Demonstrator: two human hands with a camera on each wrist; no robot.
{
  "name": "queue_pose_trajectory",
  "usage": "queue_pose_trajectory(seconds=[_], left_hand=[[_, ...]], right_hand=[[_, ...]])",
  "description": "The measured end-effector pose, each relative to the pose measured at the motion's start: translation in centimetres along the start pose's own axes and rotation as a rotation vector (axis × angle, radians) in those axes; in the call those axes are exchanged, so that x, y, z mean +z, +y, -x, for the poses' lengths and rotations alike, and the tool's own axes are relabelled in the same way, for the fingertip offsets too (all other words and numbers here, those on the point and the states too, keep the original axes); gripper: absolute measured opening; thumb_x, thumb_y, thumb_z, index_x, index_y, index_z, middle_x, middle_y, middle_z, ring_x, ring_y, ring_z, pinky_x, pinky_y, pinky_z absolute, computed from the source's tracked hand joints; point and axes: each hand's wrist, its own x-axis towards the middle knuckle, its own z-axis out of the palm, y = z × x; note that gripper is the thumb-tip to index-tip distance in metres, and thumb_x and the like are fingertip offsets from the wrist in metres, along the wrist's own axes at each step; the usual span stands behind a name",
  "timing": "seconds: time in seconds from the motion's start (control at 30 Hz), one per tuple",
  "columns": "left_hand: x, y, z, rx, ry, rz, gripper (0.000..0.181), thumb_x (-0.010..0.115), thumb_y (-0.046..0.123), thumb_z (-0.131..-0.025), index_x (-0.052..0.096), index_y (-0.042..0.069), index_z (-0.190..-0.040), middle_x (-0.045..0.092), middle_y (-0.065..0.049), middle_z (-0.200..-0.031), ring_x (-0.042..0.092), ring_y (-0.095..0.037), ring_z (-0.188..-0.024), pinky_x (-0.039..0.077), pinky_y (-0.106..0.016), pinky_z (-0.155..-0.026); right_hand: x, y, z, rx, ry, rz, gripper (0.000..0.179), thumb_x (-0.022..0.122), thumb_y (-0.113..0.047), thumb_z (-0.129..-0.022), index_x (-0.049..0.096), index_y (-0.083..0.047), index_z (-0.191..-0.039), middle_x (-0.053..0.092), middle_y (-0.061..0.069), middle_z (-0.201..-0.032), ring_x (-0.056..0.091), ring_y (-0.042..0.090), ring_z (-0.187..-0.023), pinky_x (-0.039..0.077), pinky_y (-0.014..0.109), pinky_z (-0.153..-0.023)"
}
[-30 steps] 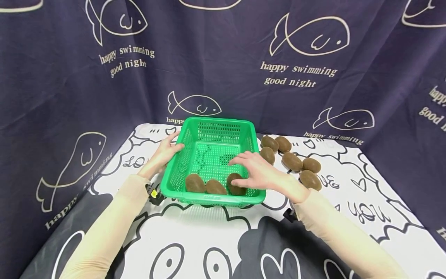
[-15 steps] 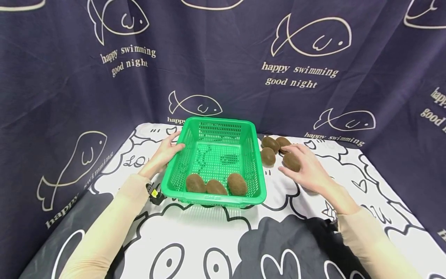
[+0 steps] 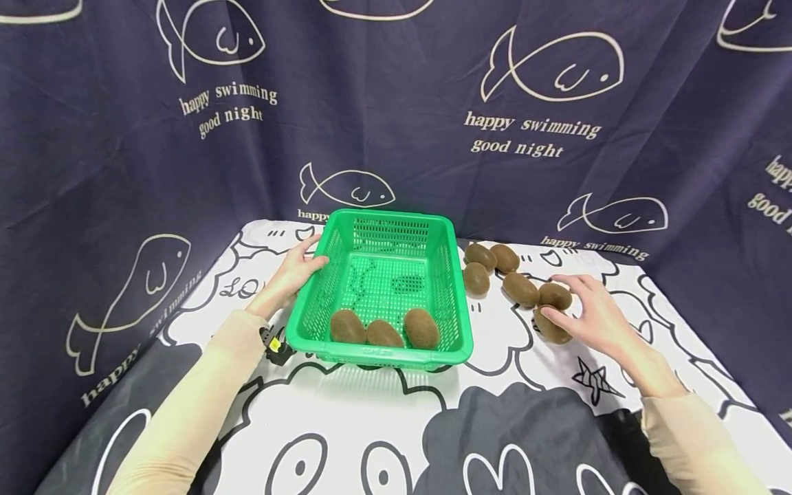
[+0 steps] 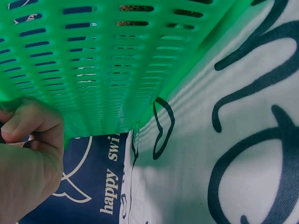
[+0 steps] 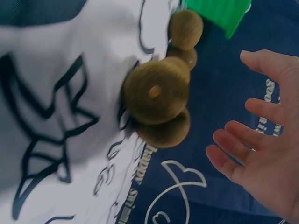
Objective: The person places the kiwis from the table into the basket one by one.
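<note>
My left hand (image 3: 293,271) grips the left rim of a green plastic basket (image 3: 377,355), thumb over the edge; in the left wrist view the fingers (image 4: 39,119) curl at the rim beside the slotted wall. Three brown kiwis lie along the basket's near side, the right one (image 3: 421,328) a little apart. My right hand (image 3: 597,316) hovers with fingers spread at the nearest loose kiwi (image 3: 553,326), touching another kiwi's (image 3: 555,295) outline in the head view. In the right wrist view the hand (image 5: 261,140) shows nothing in it, apart from the kiwis.
More loose kiwis sit right of the basket, one (image 3: 476,280) close to its wall and one (image 3: 520,289) in the middle of the group. A patterned black-and-white cloth (image 3: 322,412) covers the table. Behind it hangs a dark blue fish-print curtain (image 3: 396,103).
My right hand has left the kiwi at the basket's near right, moved out over the rim and on to the right, to the loose kiwis. The left hand stays on the rim.
</note>
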Motion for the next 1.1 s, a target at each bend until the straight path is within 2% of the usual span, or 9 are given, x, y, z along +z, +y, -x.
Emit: queue_pose_trajectory(seconds=[0.17,0.4,0.63,0.73,0.9,1.1], left_hand=[[-0.1,-0.1,0.0,0.004,-0.007,-0.007,0.069,0.051,0.011,-0.095,0.018,0.019,-0.155,0.056,-0.038,-0.124,0.071,-0.025,-0.081,0.064,-0.043,-0.073],[-0.2,-0.1,-0.1,-0.002,-0.004,-0.011,0.069,0.051,0.012,-0.095,0.018,0.02,-0.155,0.057,-0.037,-0.124,0.071,-0.023,-0.079,0.064,-0.041,-0.072],[-0.2,-0.1,0.0,-0.001,-0.007,-0.015,0.069,0.051,0.012,-0.096,0.018,0.022,-0.155,0.057,-0.038,-0.122,0.071,-0.026,-0.082,0.063,-0.044,-0.075],[-0.1,-0.1,0.0,0.002,-0.008,-0.013,0.068,0.051,0.012,-0.096,0.019,0.022,-0.155,0.056,-0.038,-0.123,0.072,-0.025,-0.08,0.063,-0.046,-0.076],[0.0,0.0,0.1,0.0,-0.003,0.007,0.068,0.051,0.011,-0.095,0.019,0.02,-0.155,0.053,-0.04,-0.125,0.071,-0.02,-0.077,0.06,-0.054,-0.083],[0.0,-0.1,0.0,0.001,-0.002,0.013,0.068,0.05,0.011,-0.096,0.018,0.019,-0.155,0.055,-0.039,-0.124,0.072,-0.025,-0.081,0.06,-0.052,-0.082]], right_hand=[[0.1,1.3,0.7,0.025,-0.031,0.027,0.058,0.081,-0.019,-0.072,0.058,-0.002,-0.123,0.059,0.025,-0.109,0.054,0.042,-0.102,0.044,0.056,-0.083],[1.0,2.7,1.1,0.071,-0.121,0.083,0.059,0.081,-0.023,-0.073,0.057,0.004,-0.12,0.054,0.033,-0.107,0.053,0.042,-0.092,0.047,0.055,-0.071],[1.4,2.3,1.0,0.122,-0.198,0.092,0.062,0.077,-0.021,-0.077,0.053,0.006,-0.127,0.052,0.033,-0.103,0.053,0.028,-0.077,0.044,0.033,-0.06],[1.5,1.9,1.0,0.154,-0.215,0.086,0.063,0.076,-0.022,-0.078,0.05,0.004,-0.129,0.048,0.036,-0.107,0.053,0.033,-0.08,0.048,0.04,-0.061],[1.4,1.2,0.9,0.228,-0.272,0.062,0.065,0.076,-0.023,-0.079,0.044,0.006,-0.128,0.041,0.043,-0.116,0.051,0.054,-0.097,0.049,0.064,-0.073],[1.4,0.7,0.8,0.271,-0.298,0.064,0.063,0.073,-0.022,-0.081,0.043,0.008,-0.127,0.037,0.045,-0.119,0.045,0.058,-0.105,0.046,0.069,-0.079]])
